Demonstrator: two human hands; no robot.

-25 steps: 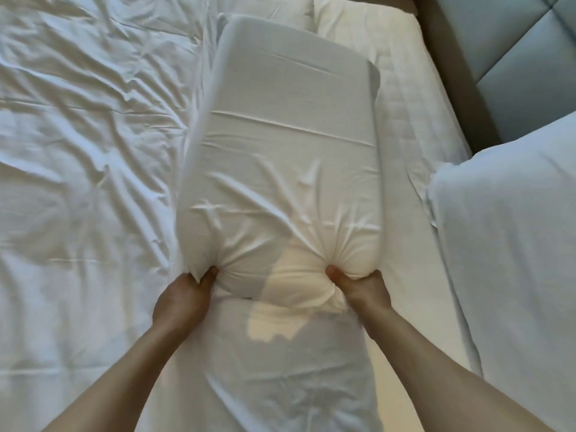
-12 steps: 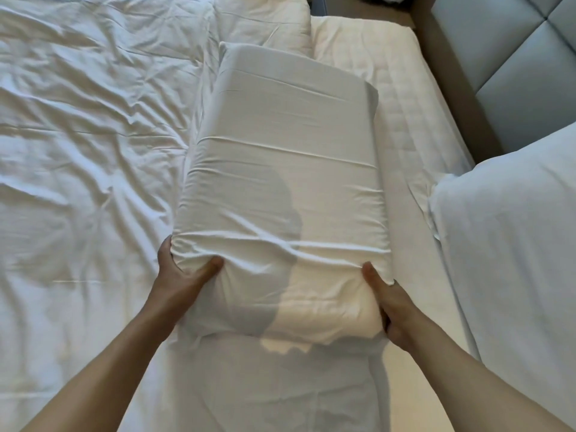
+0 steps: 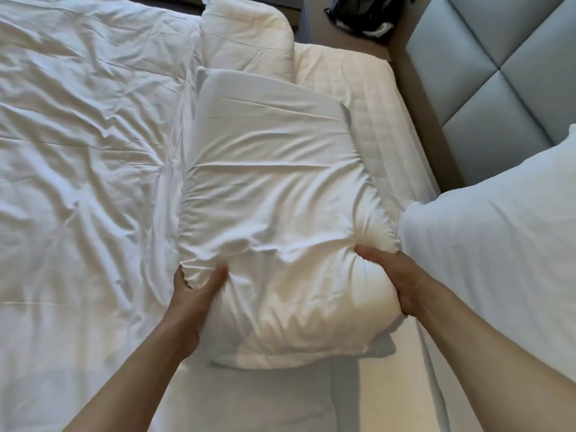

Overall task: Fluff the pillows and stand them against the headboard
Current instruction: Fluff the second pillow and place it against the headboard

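A long white pillow (image 3: 274, 188) lies on the bed in front of me, its near end bunched and puffed. My left hand (image 3: 194, 294) grips its near left side, thumb pressed into the fabric. My right hand (image 3: 396, 279) squeezes its near right side, fingers dug into the filling. A second white pillow (image 3: 498, 251) stands at the right against the grey padded headboard (image 3: 505, 88). A third pillow (image 3: 249, 39) lies at the far end of the bed.
A rumpled white duvet (image 3: 81, 182) covers the left of the bed. The bare quilted mattress (image 3: 374, 98) shows right of the held pillow. A dark bag (image 3: 364, 17) sits on the floor beyond the bed's far corner.
Both hands have slid further up the pillow's sides and pressed inward. The near end has bunched up and bulged, and the pillow has shifted toward me and slightly right.
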